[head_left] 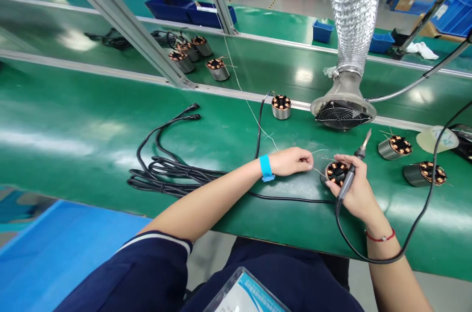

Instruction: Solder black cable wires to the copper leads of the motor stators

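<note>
My left hand [295,160] is closed in a pinch at a thin wire lead that runs from a motor stator [336,174] with copper windings. A strand of thin silvery wire [254,115] hangs from above and passes behind this hand. My right hand [356,189] grips the stator's side between thumb and fingers. It also holds a soldering iron [348,181], whose tip points up and away from the stator. A black cable [295,199] runs along the bench to the stator. The exact contact at my left fingertips is too small to make out.
Coiled black cable [177,169] lies to the left. Another stator [281,107] stands ahead, and two more [394,147] lie tilted at right. A fume extractor hood [344,110] hangs low. The soldering iron's cord [416,223] loops over my right forearm. Several stators [217,69] stand behind the rail.
</note>
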`<state>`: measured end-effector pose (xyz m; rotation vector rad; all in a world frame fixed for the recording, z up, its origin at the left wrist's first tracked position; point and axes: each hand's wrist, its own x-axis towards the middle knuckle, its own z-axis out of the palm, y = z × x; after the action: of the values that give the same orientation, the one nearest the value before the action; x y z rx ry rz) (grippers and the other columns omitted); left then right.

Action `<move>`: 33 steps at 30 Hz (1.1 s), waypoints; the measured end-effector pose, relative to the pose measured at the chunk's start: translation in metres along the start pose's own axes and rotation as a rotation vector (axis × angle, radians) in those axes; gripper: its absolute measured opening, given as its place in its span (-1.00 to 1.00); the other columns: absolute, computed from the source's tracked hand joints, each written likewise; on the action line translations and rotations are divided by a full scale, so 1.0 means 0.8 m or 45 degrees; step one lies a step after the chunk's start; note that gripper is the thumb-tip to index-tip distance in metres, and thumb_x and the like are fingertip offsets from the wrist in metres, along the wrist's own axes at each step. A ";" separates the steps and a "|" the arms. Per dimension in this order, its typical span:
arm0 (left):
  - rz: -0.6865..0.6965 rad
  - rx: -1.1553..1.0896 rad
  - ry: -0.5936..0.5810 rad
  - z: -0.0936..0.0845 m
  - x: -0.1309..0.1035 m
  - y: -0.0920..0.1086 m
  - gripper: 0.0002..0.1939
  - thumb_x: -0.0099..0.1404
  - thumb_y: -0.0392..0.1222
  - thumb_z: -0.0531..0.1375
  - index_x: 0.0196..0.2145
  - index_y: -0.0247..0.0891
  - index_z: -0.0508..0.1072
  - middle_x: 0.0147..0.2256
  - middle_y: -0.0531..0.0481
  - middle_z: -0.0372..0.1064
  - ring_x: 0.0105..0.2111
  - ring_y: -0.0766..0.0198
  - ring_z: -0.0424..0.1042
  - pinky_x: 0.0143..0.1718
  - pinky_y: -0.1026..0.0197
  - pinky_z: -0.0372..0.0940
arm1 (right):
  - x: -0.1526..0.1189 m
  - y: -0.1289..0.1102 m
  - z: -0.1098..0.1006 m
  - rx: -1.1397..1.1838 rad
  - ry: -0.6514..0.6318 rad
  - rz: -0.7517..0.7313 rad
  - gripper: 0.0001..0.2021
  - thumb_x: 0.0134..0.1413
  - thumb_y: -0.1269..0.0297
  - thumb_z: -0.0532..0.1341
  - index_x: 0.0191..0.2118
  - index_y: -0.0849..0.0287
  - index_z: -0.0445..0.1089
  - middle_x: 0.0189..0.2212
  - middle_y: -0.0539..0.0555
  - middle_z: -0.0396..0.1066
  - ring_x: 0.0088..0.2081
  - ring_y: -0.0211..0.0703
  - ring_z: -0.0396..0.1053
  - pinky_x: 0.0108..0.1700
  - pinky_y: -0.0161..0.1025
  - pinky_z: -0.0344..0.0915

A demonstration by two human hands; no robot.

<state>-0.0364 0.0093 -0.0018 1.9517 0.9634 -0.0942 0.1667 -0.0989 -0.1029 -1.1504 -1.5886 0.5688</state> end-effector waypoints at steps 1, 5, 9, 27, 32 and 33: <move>0.016 -0.050 -0.027 0.000 -0.009 -0.001 -0.83 0.34 -0.21 0.16 -0.31 -0.41 0.43 -0.46 0.06 0.29 -0.43 0.41 0.19 -0.34 0.32 0.10 | 0.000 0.002 0.000 0.026 0.004 -0.021 -0.32 0.11 0.23 0.33 0.25 0.08 -0.03 0.16 0.28 0.25 0.14 -0.01 0.34 0.17 0.08 0.34; 0.100 -0.436 -0.041 0.013 -0.029 -0.003 -0.76 0.36 -0.13 0.14 -0.28 -0.41 0.42 -0.36 -0.03 0.37 -0.34 0.40 0.31 -0.18 0.30 0.20 | -0.007 0.008 0.009 -0.008 0.103 -0.041 -0.28 0.13 0.19 0.33 0.29 0.11 -0.06 0.19 0.33 0.22 0.19 0.04 0.30 0.18 0.12 0.34; 0.155 -0.664 -0.097 0.036 -0.017 0.008 -0.59 0.29 0.08 0.21 -0.30 -0.42 0.41 -0.45 -0.03 0.35 -0.46 0.43 0.23 -0.38 0.33 0.13 | -0.016 0.009 0.011 -0.038 0.123 -0.052 -0.27 0.13 0.14 0.33 0.29 0.10 -0.05 0.17 0.31 0.25 0.17 0.05 0.32 0.16 0.12 0.35; 0.244 0.301 0.275 0.001 -0.017 0.023 -0.73 0.43 -0.23 0.00 -0.27 -0.39 0.46 -0.28 -0.09 0.38 -0.25 0.30 0.33 -0.12 0.22 0.20 | -0.017 -0.001 0.008 -0.074 0.092 -0.021 -0.28 0.18 0.12 0.30 0.33 0.09 -0.05 0.19 0.30 0.24 0.20 0.07 0.29 0.18 0.14 0.33; 0.325 -0.188 -0.170 -0.015 0.006 0.029 -0.76 0.38 -0.21 0.09 -0.33 -0.42 0.48 -0.36 -0.05 0.38 -0.36 0.40 0.32 -0.24 0.31 0.22 | -0.016 -0.001 0.008 -0.084 0.091 -0.036 -0.27 0.18 0.11 0.30 0.34 0.09 -0.05 0.20 0.30 0.23 0.20 0.08 0.29 0.18 0.15 0.33; 0.302 -0.318 -0.221 -0.014 0.014 0.030 -0.77 0.37 -0.22 0.10 -0.34 -0.43 0.46 -0.37 -0.05 0.38 -0.37 0.41 0.31 -0.26 0.32 0.22 | -0.016 -0.002 0.008 -0.101 0.096 -0.047 -0.26 0.17 0.09 0.30 0.34 0.09 -0.06 0.20 0.31 0.22 0.20 0.09 0.29 0.17 0.15 0.34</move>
<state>-0.0162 0.0179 0.0171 1.7795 0.5954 -0.0063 0.1601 -0.1092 -0.1100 -1.1854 -1.5763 0.4367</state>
